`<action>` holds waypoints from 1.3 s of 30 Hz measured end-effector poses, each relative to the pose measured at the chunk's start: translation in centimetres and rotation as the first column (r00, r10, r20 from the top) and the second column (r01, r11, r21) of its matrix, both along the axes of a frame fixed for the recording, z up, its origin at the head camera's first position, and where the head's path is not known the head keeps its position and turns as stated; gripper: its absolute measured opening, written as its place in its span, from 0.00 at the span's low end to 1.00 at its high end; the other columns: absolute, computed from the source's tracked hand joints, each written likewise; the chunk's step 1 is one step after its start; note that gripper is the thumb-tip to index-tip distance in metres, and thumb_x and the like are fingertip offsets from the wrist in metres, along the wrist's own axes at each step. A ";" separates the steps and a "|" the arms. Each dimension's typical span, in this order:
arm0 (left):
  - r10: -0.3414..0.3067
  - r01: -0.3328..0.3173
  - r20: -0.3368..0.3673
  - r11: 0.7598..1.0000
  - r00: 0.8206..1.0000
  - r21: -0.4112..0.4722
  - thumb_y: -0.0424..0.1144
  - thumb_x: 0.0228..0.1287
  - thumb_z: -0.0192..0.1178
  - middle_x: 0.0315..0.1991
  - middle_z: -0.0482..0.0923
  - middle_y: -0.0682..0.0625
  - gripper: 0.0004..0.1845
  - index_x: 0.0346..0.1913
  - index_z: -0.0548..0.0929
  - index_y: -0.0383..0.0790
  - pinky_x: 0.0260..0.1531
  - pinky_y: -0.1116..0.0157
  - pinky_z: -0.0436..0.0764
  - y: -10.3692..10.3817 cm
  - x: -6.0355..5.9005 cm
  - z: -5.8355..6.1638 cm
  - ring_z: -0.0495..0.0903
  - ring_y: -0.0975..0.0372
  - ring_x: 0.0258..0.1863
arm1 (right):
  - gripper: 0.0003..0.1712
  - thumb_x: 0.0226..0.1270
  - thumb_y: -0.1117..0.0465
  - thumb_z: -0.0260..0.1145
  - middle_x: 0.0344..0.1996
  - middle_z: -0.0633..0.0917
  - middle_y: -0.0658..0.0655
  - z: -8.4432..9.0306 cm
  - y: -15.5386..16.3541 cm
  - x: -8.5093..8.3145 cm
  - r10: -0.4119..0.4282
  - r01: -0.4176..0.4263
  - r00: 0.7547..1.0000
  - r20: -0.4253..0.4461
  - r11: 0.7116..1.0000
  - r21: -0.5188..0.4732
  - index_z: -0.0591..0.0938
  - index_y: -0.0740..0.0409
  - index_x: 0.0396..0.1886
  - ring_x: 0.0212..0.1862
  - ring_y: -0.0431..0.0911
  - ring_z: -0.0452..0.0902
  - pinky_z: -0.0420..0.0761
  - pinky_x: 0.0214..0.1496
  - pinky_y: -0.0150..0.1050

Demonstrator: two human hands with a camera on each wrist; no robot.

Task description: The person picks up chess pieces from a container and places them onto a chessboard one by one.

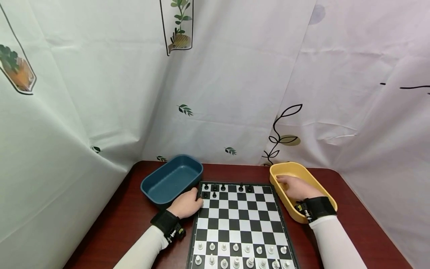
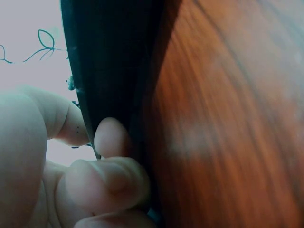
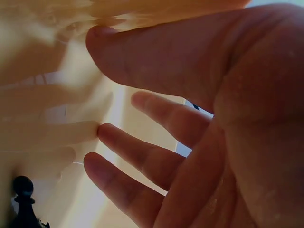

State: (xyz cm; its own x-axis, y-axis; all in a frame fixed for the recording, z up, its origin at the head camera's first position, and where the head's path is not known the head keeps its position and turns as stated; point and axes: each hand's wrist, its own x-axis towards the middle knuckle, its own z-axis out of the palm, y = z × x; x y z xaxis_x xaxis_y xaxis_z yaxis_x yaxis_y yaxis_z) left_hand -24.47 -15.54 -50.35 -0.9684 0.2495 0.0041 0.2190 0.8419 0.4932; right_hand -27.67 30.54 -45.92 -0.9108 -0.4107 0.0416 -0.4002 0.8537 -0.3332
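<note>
My left hand (image 1: 186, 204) grips the left edge of the chessboard (image 1: 237, 214). In the left wrist view its fingers (image 2: 107, 183) lie bent against the board's dark side (image 2: 111, 61). My right hand (image 1: 298, 188) reaches down into the yellow tray (image 1: 304, 172). Its fingers (image 3: 137, 154) are spread with nothing held between them. A black pawn (image 3: 23, 204) stands out at the lower left of the right wrist view, apart from the fingers. Several black pieces (image 1: 223, 187) stand at the board's far left and centre. White pieces (image 1: 236, 247) fill two rows at its near side.
A dark blue tray (image 1: 172, 180) stands beyond my left hand, beside the board's far left corner. Both trays and the board sit on a reddish-brown table (image 1: 115, 220). A white patterned curtain (image 1: 228, 93) hangs behind the table and along its sides.
</note>
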 end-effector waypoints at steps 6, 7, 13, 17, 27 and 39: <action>0.000 0.000 0.000 1.000 1.000 -0.003 0.45 0.76 0.57 0.51 0.86 0.39 0.25 0.65 0.80 0.28 0.48 0.50 0.83 0.0 0.2 0.2 0.84 0.55 0.42 | 0.25 0.71 0.71 0.69 0.59 0.90 0.58 -0.1 0.0 -0.1 -0.009 0.010 0.999 0.043 1.000 -0.020 0.88 0.60 0.67 0.59 0.55 0.85 0.82 0.64 0.58; 0.000 0.000 -0.003 1.000 1.000 0.001 0.45 0.76 0.58 0.51 0.86 0.39 0.25 0.64 0.80 0.28 0.48 0.50 0.83 0.0 0.2 0.2 0.84 0.55 0.42 | 0.25 0.70 0.72 0.69 0.58 0.90 0.57 -0.1 0.1 -0.1 -0.013 0.014 0.999 0.050 1.000 -0.022 0.89 0.58 0.65 0.56 0.53 0.84 0.83 0.61 0.55; 0.000 0.000 -0.001 1.000 1.000 0.001 0.44 0.76 0.58 0.49 0.86 0.41 0.23 0.63 0.81 0.29 0.46 0.50 0.83 0.0 0.2 0.2 0.83 0.56 0.40 | 0.21 0.63 0.77 0.67 0.43 0.88 0.51 -0.2 0.2 -0.2 -0.017 0.020 0.996 0.089 1.000 -0.024 0.90 0.52 0.51 0.44 0.48 0.80 0.79 0.47 0.46; -0.002 0.002 -0.004 1.000 1.000 -0.003 0.44 0.76 0.58 0.52 0.86 0.39 0.25 0.66 0.80 0.28 0.48 0.50 0.83 0.0 0.2 0.3 0.84 0.55 0.42 | 0.18 0.60 0.78 0.64 0.37 0.84 0.49 -0.2 0.2 -0.4 0.011 -0.011 0.998 0.064 1.000 -0.006 0.86 0.50 0.38 0.39 0.46 0.78 0.77 0.43 0.44; -0.002 0.002 -0.006 1.000 1.000 0.004 0.43 0.76 0.59 0.48 0.85 0.42 0.23 0.63 0.81 0.29 0.46 0.51 0.83 0.1 0.3 0.4 0.82 0.57 0.39 | 0.18 0.58 0.78 0.62 0.25 0.79 0.49 0.0 0.2 -0.2 0.018 -0.020 0.994 0.107 1.000 0.017 0.84 0.49 0.31 0.31 0.44 0.74 0.74 0.37 0.42; -0.004 0.004 0.000 1.000 1.000 0.005 0.44 0.76 0.58 0.49 0.85 0.41 0.23 0.63 0.81 0.29 0.46 0.51 0.82 0.0 0.1 0.1 0.82 0.57 0.39 | 0.17 0.49 0.78 0.62 0.23 0.79 0.49 0.1 0.8 0.4 -0.053 0.058 0.984 0.171 0.998 -0.023 0.84 0.51 0.26 0.28 0.44 0.74 0.75 0.31 0.40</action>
